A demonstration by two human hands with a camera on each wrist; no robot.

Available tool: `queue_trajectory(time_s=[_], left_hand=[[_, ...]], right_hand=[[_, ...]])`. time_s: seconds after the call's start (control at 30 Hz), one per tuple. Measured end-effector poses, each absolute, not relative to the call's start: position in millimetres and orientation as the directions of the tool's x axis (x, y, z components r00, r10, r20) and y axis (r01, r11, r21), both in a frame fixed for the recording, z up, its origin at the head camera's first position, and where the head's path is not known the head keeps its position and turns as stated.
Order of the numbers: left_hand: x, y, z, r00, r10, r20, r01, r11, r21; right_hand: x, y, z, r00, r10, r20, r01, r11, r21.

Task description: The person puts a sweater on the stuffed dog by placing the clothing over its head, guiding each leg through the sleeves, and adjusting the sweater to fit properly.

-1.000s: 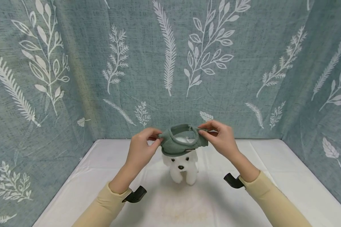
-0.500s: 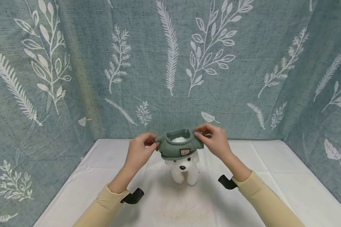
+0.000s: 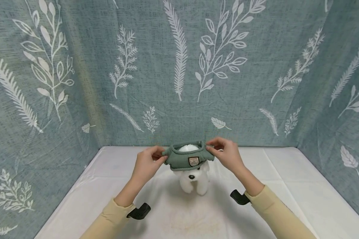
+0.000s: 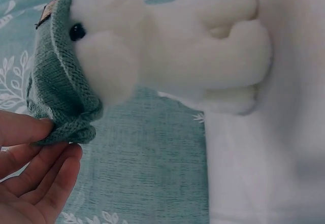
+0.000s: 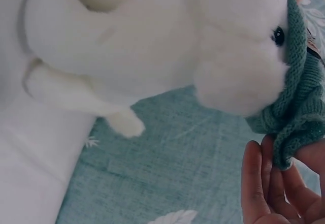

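Observation:
A small green knitted toy sweater (image 3: 179, 161) with a badge on its front sits over the top of a white plush dog's head (image 3: 192, 182). White fur shows through its neck opening in the head view. My left hand (image 3: 146, 164) pinches one sleeve between thumb and fingers; my right hand (image 3: 228, 154) pinches the other. In the left wrist view, the sweater's hem (image 4: 66, 56) lies just above one dark eye. The right wrist view has the other sleeve (image 5: 287, 145) between the thumb and fingers of my right hand (image 5: 271, 196).
The plush dog stands on a white-covered table (image 3: 107, 186), facing me. Behind it and at both sides hangs a blue-green curtain (image 3: 155, 83) with white leaf prints. A black wrist mount (image 3: 140, 211) sits at each cuff.
Both hands have lowered the sweater further onto the dog's head. The badge has turned into full view, and the head's top now shows in the neck opening.

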State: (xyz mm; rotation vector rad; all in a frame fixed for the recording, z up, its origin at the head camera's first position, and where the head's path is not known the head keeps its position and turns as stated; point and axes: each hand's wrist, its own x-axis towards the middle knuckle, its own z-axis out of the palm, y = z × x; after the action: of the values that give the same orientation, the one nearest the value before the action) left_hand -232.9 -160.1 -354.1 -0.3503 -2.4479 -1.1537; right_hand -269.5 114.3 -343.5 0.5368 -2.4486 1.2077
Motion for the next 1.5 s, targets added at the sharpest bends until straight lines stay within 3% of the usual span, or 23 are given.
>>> queue_trajectory(time_s=[0.5,0.7,0.87,1.0,1.17,1.3,1.5], left_hand=[[-236.5,-156.3,-367.1,-0.931,0.064,0.359,0.319,0.622,0.715],[-228.4,-157.4,-362.6,-0.884,0.026,0.468,0.376,0.634,0.676],[-213.1,-160.1,-358.8,-0.838,-0.006,0.546,0.451,0.556,0.698],[-202.5,-159.4,-359.0,-0.908,0.030,0.418,0.388,0.442,0.809],[-198.5,-152.6,-362.8,-0.982,0.122,0.147,0.176,0.275,0.945],[-203.4,-147.3,-368.6,-0.985,0.173,-0.013,0.011,0.139,0.990],[-213.1,-146.1,-379.3,-0.957,0.245,-0.153,-0.169,-0.045,0.984]], right_hand=[[-271.4,119.8,-355.0,-0.923,-0.156,0.351,-0.378,0.535,-0.756],[-262.5,125.7,-349.9,-0.939,-0.140,0.313,-0.341,0.491,-0.802],[-245.8,134.0,-344.5,-0.946,-0.080,0.313,-0.309,0.504,-0.807],[-231.2,136.0,-344.4,-0.936,-0.093,0.340,-0.337,0.515,-0.788],[-219.8,124.5,-348.6,-0.931,-0.172,0.322,-0.365,0.461,-0.809],[-220.5,112.7,-354.3,-0.950,-0.185,0.252,-0.308,0.425,-0.851],[-227.7,102.9,-360.2,-0.987,-0.124,0.102,-0.140,0.353,-0.925]])
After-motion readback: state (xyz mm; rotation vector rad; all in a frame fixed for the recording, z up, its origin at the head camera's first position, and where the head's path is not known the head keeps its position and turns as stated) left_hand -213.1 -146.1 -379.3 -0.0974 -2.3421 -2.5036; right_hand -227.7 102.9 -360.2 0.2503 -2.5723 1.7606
